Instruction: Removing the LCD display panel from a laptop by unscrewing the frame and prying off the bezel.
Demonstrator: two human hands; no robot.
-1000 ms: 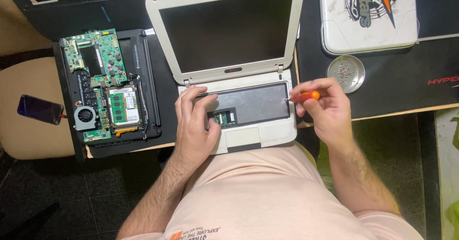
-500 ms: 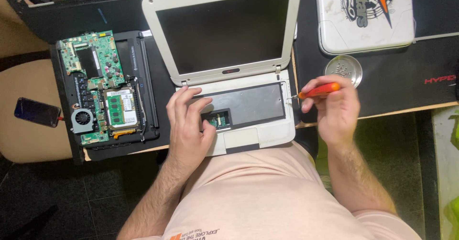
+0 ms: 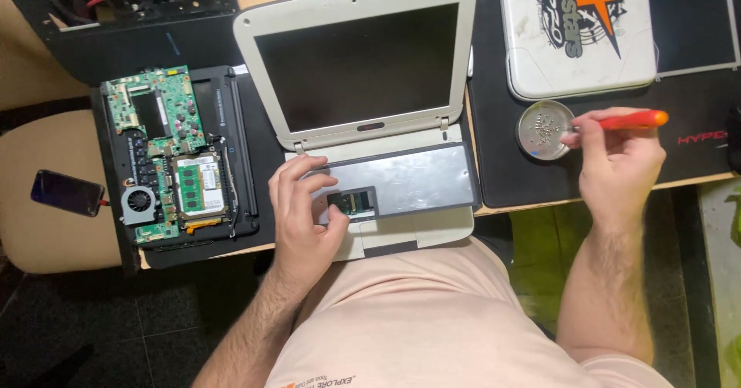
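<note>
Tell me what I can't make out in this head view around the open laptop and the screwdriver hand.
- Screwdriver tip: head view, too small and blurred over the round metal dish.
- Dish contents: tiny specks, uncountable.
- Laptop deck under the left hand: covered by palm and fingers.
- Open slot: too small to read.
- Right hand grip: fingers hide the handle's front.

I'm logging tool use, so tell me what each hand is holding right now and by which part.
The right hand holds a screwdriver by its orange handle, tip at the round metal dish. The left hand holds nothing; it rests flat on the open laptop.
</note>
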